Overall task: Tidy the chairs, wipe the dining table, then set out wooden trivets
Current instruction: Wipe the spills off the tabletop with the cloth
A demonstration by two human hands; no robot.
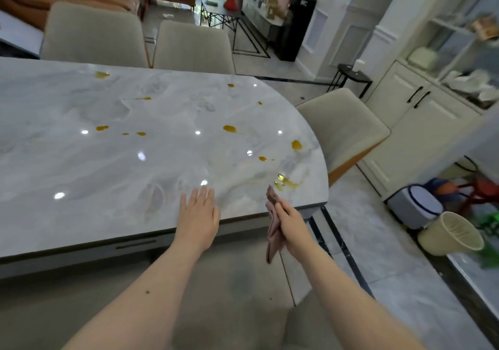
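A: Surface?
B: Marble tabletop (108, 166), yellow spills (229, 128) mid-right. Beige chairs (193, 47) top, right.
A: Hands?
B: Left hand (198, 212) flat, fingers straight, lower center; right hand (290, 218) grips pink cloth (273, 230) at tabletop edge.

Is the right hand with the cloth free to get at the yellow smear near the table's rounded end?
Probably yes. The right hand holds the cloth just short of the smear, and nothing stands on the table between them.
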